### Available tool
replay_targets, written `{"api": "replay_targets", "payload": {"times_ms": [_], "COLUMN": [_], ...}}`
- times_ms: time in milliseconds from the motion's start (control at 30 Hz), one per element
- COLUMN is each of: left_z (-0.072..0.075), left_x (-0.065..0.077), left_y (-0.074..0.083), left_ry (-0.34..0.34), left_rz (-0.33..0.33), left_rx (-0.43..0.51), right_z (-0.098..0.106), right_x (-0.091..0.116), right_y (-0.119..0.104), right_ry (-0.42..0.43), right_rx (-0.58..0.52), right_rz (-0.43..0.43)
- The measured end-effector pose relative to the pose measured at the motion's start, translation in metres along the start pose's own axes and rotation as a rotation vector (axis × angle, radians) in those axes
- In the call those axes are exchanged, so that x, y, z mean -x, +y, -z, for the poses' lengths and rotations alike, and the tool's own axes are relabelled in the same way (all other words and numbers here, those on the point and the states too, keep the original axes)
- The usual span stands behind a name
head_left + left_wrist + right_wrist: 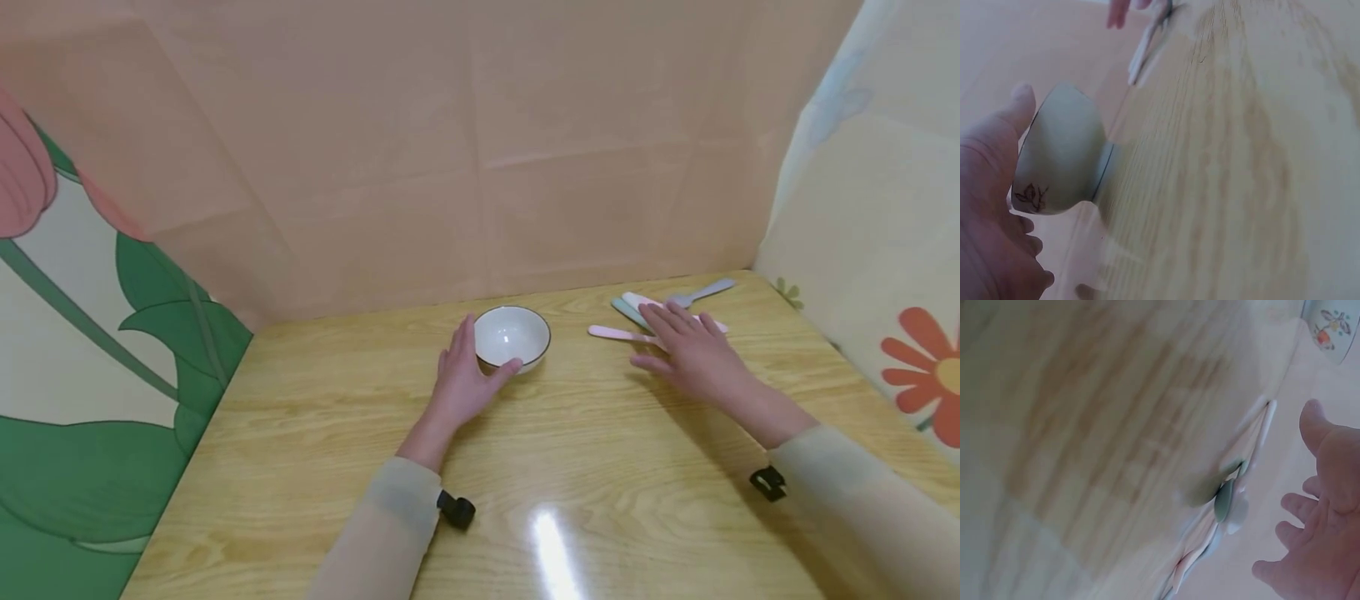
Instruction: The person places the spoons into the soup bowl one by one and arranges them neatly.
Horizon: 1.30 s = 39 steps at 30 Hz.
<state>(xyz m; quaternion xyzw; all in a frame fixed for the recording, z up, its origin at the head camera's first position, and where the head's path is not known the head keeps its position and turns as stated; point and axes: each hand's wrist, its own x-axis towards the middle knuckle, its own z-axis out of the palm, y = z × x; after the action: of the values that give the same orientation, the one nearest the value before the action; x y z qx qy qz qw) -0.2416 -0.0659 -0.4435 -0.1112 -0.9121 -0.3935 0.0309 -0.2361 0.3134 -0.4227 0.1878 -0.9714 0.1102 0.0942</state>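
A white bowl with a dark rim stands upright on the table, a small floral print on its outside. My left hand is spread around the bowl's left and near side, thumb by the rim; whether it touches is hard to tell. Several pastel utensils lie in a loose group to the right: a pink handle, a green one, a whitish one and a lilac utensil. Above them hovers my right hand, fingers extended, hiding part of the group. Nothing is in its grasp.
The wooden table runs up to a plain pinkish backdrop. Flower-printed sheets flank it at left and right. A dark camera mount sticks out from the left sleeve.
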Motion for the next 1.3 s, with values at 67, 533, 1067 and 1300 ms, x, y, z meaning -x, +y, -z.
{"api": "replay_targets", "payload": {"times_ms": [67,533,1067,1300], "left_z": [-0.001,-0.004,-0.005,-0.004], "left_x": [0.0,-0.004,-0.001,0.003], "left_y": [-0.001,-0.001,-0.002,-0.003], "left_ry": [-0.002,-0.007,-0.003,-0.022], "left_rz": [0.002,0.011,-0.049,-0.074], "left_rx": [0.014,0.061,0.068,0.063], "right_z": [-0.001,-0.006,-0.012,-0.013], "right_x": [-0.001,-0.007,-0.009,-0.011], "right_y": [0.001,0.003,0.007,0.01], "right_ry": [-0.004,0.005,0.02,0.002], "right_rx": [0.005,-0.018,-0.01,-0.021], "right_rz": [0.006,0.059,0.097,0.102]}}
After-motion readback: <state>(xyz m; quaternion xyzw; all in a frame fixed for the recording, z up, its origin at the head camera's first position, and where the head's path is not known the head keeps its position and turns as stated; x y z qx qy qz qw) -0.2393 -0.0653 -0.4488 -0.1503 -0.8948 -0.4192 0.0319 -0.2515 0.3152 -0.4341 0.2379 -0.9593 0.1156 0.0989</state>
